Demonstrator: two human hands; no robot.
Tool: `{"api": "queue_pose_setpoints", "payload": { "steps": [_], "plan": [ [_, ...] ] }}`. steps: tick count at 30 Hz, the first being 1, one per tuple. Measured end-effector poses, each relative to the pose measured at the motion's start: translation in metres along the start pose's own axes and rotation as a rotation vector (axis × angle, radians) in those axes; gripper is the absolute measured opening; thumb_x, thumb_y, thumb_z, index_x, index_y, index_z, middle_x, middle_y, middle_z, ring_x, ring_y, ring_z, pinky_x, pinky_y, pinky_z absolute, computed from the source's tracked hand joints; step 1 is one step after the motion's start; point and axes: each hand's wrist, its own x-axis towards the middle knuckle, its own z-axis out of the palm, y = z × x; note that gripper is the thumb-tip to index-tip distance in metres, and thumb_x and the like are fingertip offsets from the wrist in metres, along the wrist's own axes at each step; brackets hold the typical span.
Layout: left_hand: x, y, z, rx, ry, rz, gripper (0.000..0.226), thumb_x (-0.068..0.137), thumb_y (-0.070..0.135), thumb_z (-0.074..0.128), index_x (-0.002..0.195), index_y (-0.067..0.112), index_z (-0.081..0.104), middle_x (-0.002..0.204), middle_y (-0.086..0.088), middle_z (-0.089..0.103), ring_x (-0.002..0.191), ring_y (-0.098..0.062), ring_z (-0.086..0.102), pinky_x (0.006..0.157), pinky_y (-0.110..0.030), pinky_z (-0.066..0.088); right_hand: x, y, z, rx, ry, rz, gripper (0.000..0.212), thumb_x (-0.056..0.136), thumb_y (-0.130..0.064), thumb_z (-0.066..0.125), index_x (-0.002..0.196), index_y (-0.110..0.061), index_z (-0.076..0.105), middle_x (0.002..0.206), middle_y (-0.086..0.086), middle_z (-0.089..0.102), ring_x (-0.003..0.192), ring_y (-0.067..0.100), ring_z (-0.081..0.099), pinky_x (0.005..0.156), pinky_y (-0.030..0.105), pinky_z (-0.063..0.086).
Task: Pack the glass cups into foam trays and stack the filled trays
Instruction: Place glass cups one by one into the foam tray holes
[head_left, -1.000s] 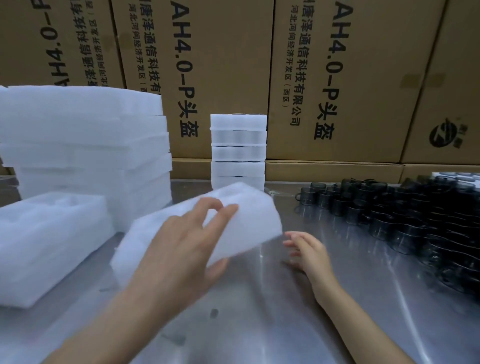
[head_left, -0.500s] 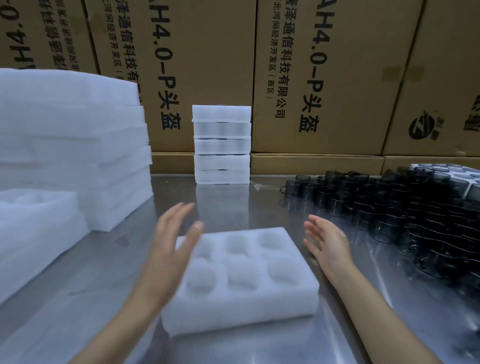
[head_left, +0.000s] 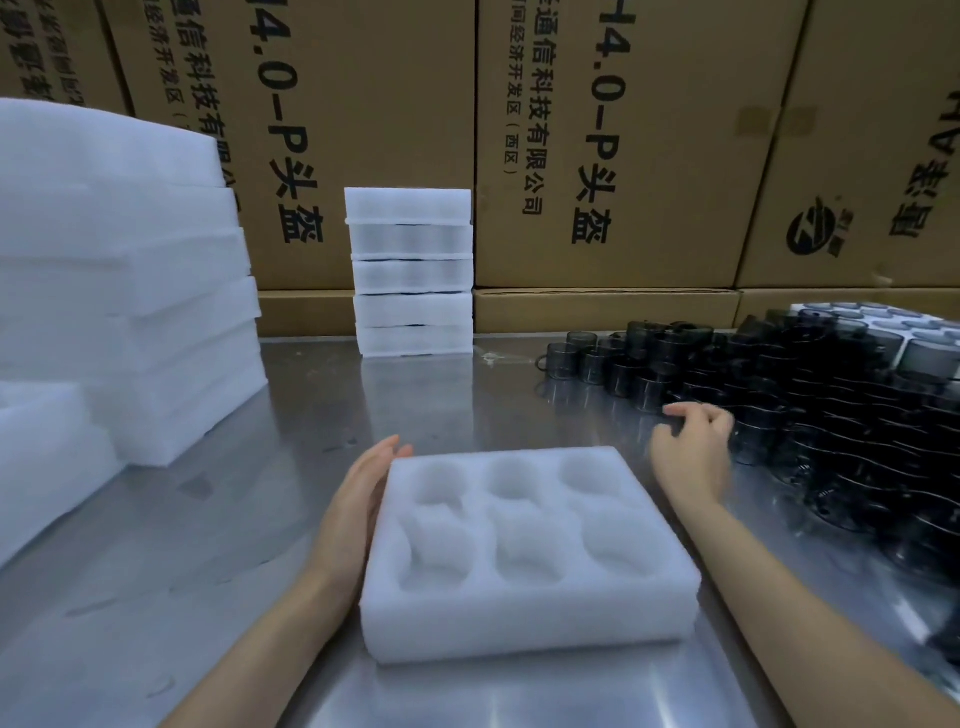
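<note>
An empty six-pocket foam tray (head_left: 524, 551) lies on the steel worktop (head_left: 208, 545); the left hand (head_left: 358, 499) rests flat against its left side, the right hand (head_left: 693, 441), fingers loosely curled, reaches the dark glass cups (head_left: 810, 415)

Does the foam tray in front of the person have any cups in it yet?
No: all six pockets of the foam tray show bare white foam, and the dark glass cups sit on the metal table to its right.
</note>
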Motion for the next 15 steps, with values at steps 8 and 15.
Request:
{"api": "queue_pose_setpoints", "payload": {
  "steps": [8, 15],
  "plan": [
    [0.032, -0.026, -0.015, -0.116, 0.135, -0.154, 0.023, 0.084, 0.028, 0.061, 0.104, 0.016, 0.066, 0.109, -0.009, 0.069, 0.091, -0.018, 0.068, 0.079, -0.035, 0.048, 0.017, 0.020, -0.020, -0.328, -0.021, 0.023, 0.045, 0.089, -0.005, 0.048, 0.132, -0.005, 0.038, 0.139, 0.019, 0.032, 0.099, 0.044, 0.054, 0.077, 0.043, 0.041],
    [0.016, -0.027, -0.022, 0.059, 0.067, -0.044, 0.045, 0.056, 0.054, 0.071, 0.098, 0.036, 0.072, 0.109, 0.004, 0.070, 0.099, -0.014, 0.067, 0.088, -0.039, 0.049, -0.003, 0.016, -0.021, -0.333, -0.063, -0.140, 0.032, 0.092, -0.028, 0.055, 0.120, -0.013, 0.050, 0.120, 0.010, 0.049, 0.104, 0.034, 0.054, 0.077, 0.041, 0.044]
  ]
}}
